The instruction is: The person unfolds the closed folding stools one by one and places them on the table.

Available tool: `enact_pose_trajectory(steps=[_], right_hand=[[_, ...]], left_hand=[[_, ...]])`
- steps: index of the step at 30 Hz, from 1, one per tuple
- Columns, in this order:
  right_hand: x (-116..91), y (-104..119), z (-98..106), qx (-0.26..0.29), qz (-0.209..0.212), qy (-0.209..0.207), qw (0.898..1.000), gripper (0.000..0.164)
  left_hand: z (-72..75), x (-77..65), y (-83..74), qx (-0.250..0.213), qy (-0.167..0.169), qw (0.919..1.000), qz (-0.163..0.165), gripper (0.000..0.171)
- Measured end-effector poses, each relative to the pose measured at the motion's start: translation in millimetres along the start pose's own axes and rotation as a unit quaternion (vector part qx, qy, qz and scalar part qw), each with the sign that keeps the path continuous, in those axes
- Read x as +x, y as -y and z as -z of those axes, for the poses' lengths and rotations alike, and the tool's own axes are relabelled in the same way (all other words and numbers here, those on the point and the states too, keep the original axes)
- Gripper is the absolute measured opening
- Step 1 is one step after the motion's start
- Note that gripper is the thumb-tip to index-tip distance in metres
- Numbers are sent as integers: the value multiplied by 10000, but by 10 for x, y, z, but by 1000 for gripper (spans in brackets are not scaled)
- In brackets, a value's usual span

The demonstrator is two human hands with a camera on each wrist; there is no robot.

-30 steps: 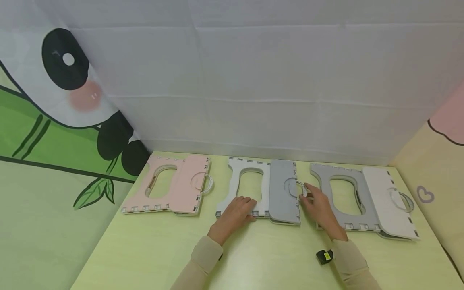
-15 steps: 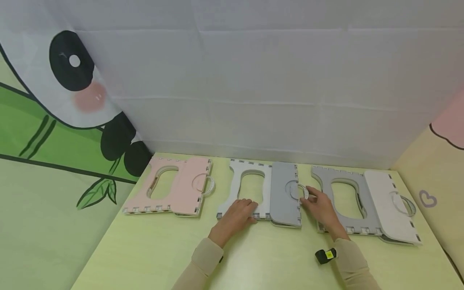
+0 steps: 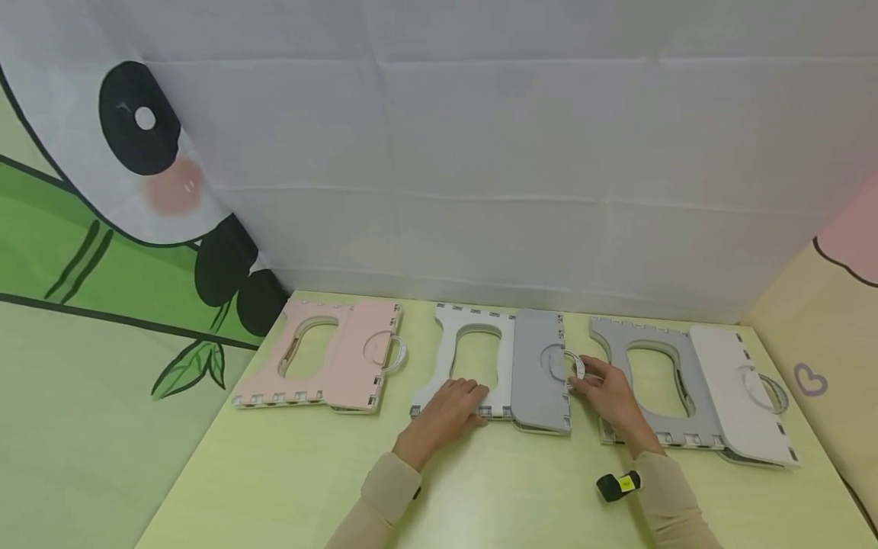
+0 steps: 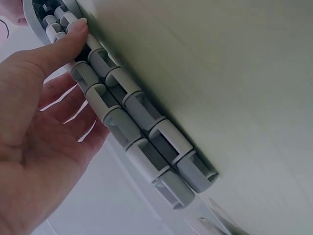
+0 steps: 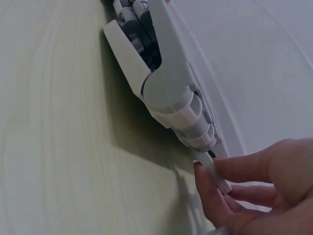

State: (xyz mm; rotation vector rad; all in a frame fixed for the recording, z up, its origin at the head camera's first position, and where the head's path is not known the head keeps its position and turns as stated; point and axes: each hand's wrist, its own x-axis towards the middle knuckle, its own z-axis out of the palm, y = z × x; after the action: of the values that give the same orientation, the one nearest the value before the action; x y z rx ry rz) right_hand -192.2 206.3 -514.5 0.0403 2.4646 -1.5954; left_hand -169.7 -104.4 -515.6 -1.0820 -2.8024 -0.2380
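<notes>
While it lies folded flat toward the far edge of the table (image 3: 507,496), the middle stool (image 3: 506,366) is held by both hands.

It looks like stiff, light, smooth plastic, unlikely to break but inclined to flex at its hinges, so the handle and the solid frame beside the hole seem the best holds. The right hand (image 3: 607,389) pinches the handle (image 5: 216,174) between thumb and finger; the left hand (image 3: 449,408) grips the near side, thumb on the hinged edge, fingers slightly spread over the top, their tips hidden in the left wrist view. Just beside, toward the far right corner, lies a grey-and-white stool (image 3: 703,396); toward the far left corner, a pink stool (image 3: 350,351).
</notes>
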Motion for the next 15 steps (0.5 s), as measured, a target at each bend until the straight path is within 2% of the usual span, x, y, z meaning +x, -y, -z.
enact_pose_trajectory(steps=[9, 15], right_hand=[[-30, 8, 16, -51, 22, -46, 10000, 62], [-46, 54, 64, -122, 70, -92, 9999, 63]], left_hand=[[14, -22, -25, -30, -192, 9997, -129, 43], [30, -13, -48, -63, -168, 9998, -65, 46]])
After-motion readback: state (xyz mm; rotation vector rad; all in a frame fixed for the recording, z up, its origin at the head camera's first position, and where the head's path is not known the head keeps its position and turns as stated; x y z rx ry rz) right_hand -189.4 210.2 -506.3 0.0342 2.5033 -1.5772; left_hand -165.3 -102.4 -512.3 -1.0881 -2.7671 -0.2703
